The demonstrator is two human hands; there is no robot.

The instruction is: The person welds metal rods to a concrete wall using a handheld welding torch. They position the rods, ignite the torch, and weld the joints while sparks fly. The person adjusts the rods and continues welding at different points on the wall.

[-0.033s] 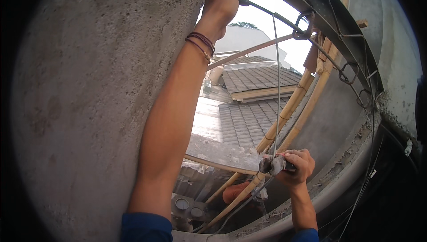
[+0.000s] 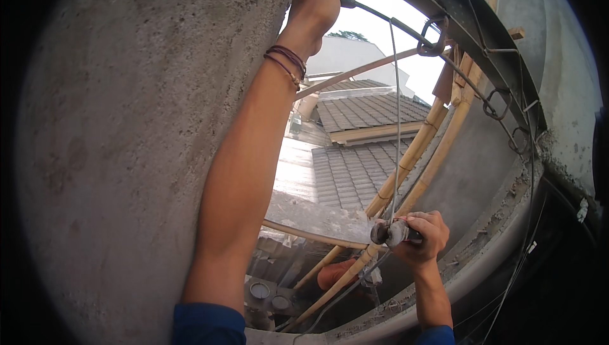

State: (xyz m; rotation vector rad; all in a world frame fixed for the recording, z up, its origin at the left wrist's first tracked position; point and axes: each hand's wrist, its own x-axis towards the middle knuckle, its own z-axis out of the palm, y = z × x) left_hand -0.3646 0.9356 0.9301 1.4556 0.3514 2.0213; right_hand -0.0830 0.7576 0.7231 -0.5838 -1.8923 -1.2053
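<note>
My left hand [image 2: 317, 9] is raised high beside the concrete wall, its fingers wrapped round a thin dark metal rod [image 2: 374, 13] at the top of the opening. Lower and to the right, my right hand [image 2: 428, 237] is closed round the dark handle of a hand tool [image 2: 398, 233]. The tool has a rounded grey metal head smeared with cement; its exact kind is unclear. A thin wire [image 2: 397, 117] is hooked over the rod and runs straight down to the tool's head. The fingers' far side is hidden on both hands.
A rough concrete wall [image 2: 127, 123] fills the left. Dark metal links [image 2: 434, 37] hang along the rod under a curved beam [image 2: 488, 47]. Bamboo poles [image 2: 412, 155] slant through the opening. Tiled roofs [image 2: 374, 113] lie beyond. Loose wires [image 2: 517, 269] hang at right.
</note>
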